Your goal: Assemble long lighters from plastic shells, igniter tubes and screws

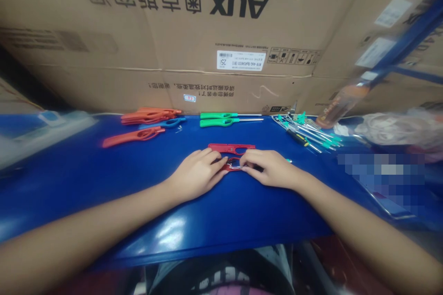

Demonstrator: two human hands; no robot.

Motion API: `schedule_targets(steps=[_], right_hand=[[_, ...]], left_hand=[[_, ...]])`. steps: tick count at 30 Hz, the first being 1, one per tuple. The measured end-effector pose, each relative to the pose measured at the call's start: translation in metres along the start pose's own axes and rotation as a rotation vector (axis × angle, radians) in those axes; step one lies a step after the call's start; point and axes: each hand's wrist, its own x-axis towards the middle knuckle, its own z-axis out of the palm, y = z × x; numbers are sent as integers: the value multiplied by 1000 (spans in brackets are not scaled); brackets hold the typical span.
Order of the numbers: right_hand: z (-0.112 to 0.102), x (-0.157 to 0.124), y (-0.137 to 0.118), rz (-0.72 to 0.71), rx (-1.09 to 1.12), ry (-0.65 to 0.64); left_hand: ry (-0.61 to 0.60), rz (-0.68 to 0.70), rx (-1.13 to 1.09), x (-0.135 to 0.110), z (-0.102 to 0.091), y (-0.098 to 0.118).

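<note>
Between left fingers (212, 160) and right fingers (249, 160) — a red plastic piece (232, 165), apparently gripped

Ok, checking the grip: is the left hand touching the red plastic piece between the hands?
Touching: the head view shows the left hand with fingertips on the red plastic piece.

Bright, fairly even indoor light; no source in frame. Hard white glare sat on the blue work surface (169, 233), lower center. Shadows were weak, only faint ones beside the left hand (195, 174) and right hand (270, 168). Wide-angle distortion bent the frame edges, and the left forearm (69, 221) stretched large toward lower left. The blue rack upright (404, 46), upper right, was badly blurred. Print on the cardboard carton (194, 23) stayed sharp. Bottom edge fell dark. A pixelated patch (380, 177) hid part of the right side.
</note>
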Motion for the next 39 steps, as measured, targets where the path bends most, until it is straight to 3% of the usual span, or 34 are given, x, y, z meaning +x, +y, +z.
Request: schedule_targets(steps=[7,19,39], right_hand=[[-1,-1,1,-31,-45,-27],[1,-1,3,-12,-29,-4],[2,0,1,41,-31,-8]], left_hand=[[38,1,13,-1,1,2],[103,-102,-231,0,5,-6],[89,-36,-200,2,5,-5]])
